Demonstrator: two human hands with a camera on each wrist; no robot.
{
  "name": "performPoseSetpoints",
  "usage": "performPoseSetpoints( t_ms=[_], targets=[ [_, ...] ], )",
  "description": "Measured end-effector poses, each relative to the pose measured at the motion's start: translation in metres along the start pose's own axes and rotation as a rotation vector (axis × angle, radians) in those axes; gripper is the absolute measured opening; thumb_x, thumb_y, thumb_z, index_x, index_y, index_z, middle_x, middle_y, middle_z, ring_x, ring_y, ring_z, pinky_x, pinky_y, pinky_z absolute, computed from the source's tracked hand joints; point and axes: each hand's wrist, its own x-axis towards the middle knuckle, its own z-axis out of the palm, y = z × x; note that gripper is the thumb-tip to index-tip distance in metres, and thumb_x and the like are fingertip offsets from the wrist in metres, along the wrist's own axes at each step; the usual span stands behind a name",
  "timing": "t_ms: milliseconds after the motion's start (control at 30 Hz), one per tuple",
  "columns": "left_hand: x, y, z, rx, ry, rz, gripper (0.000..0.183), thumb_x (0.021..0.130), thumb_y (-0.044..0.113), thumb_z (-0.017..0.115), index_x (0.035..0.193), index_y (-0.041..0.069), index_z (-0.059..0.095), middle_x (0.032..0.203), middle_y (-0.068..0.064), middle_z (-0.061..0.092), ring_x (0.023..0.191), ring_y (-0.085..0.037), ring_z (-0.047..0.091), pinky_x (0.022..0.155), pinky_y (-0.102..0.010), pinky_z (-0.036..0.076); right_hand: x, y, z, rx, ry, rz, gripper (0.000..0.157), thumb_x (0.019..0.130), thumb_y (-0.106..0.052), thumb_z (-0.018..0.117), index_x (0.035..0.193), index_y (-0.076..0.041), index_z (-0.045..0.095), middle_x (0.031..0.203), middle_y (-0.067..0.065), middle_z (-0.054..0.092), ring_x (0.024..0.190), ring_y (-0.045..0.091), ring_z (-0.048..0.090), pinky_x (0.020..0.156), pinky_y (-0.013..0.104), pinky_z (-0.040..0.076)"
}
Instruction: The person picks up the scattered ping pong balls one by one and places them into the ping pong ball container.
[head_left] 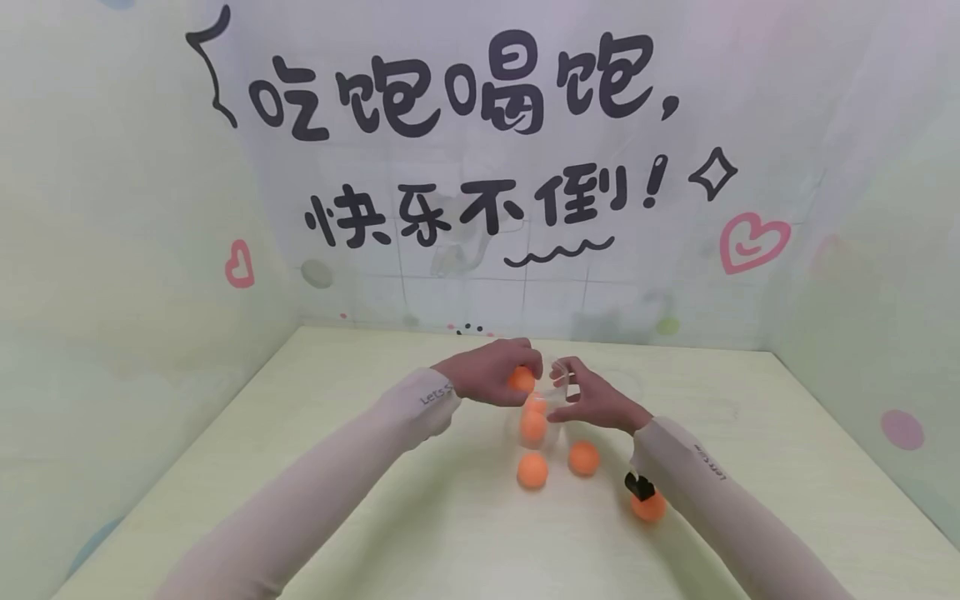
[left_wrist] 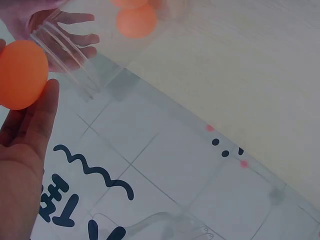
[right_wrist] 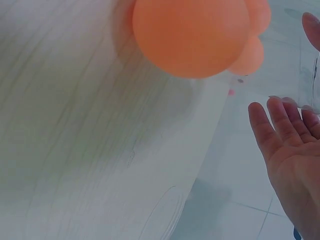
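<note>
My left hand [head_left: 491, 371] pinches an orange ping-pong ball [left_wrist: 22, 75] between thumb and fingers. It is close to the mouth of a clear plastic container, whose rim [left_wrist: 67, 57] shows as parallel lines in the left wrist view. On the other side of that mouth, my right hand [head_left: 600, 402] holds the container near the rim, thumb below and fingers above in the head view. Orange balls [head_left: 533, 427] show through the clear wall. The rest of the container's outline is faint.
Loose orange balls lie on the pale table: one in front of the container [head_left: 532, 471], another just right of it [head_left: 583, 457], a third beside the right sleeve [head_left: 648, 504]. A clear round outline [right_wrist: 162, 215] shows near the table's back edge. Printed sheets wall the table in.
</note>
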Motion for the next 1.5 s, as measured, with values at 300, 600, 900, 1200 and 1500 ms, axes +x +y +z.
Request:
performPoseSetpoints(
  t_ms=[300,600,900,1200,1500],
  targets=[
    [0.021,-0.006,-0.009,0.024,0.043,-0.045,0.019,0.078,0.006,0.059,0.097,0.007,0.064,0.092,-0.004,0.057,0.082,-0.016,0.051,0.072,-0.023,0.042,-0.002,0.002,0.001,0.009,-0.007,-0.021,0.070,0.079,-0.017,0.077,0.130,-0.001,0.033,0.132,0.023,0.044,0.123,0.034,0.044,0.101,0.048,0.042],
    [0.047,-0.002,-0.022,0.076,0.044,-0.090,0.020,0.079,0.008,0.060,0.098,0.007,0.065,0.094,-0.006,0.058,0.084,-0.018,0.051,0.074,-0.025,0.042,-0.002,0.004,-0.001,0.018,0.006,-0.035,0.068,0.078,-0.014,0.077,0.128,-0.001,0.033,0.132,0.025,0.043,0.123,0.036,0.043,0.101,0.050,0.041],
    [0.051,0.002,-0.023,0.104,-0.009,-0.152,0.022,0.079,0.009,0.061,0.101,0.006,0.065,0.095,-0.006,0.058,0.085,-0.018,0.051,0.072,-0.024,0.041,-0.002,0.005,-0.001,0.019,0.005,-0.046,0.067,0.078,-0.015,0.077,0.127,-0.001,0.033,0.131,0.025,0.044,0.123,0.037,0.043,0.100,0.050,0.042],
    [0.050,-0.003,-0.020,0.108,-0.024,-0.193,0.025,0.080,0.009,0.061,0.104,0.007,0.064,0.096,-0.005,0.056,0.085,-0.018,0.050,0.070,-0.024,0.040,-0.003,0.003,-0.002,0.016,-0.002,-0.031,0.068,0.079,-0.015,0.077,0.128,-0.001,0.032,0.132,0.024,0.043,0.124,0.037,0.042,0.101,0.050,0.041],
    [0.050,-0.004,-0.019,0.120,-0.064,-0.174,0.026,0.081,0.014,0.063,0.106,0.009,0.061,0.104,-0.008,0.058,0.094,-0.020,0.054,0.082,-0.030,0.046,-0.003,0.003,-0.003,0.005,0.006,-0.050,0.069,0.079,-0.016,0.077,0.129,-0.001,0.033,0.130,0.022,0.044,0.124,0.037,0.044,0.100,0.050,0.042]
  ],
)
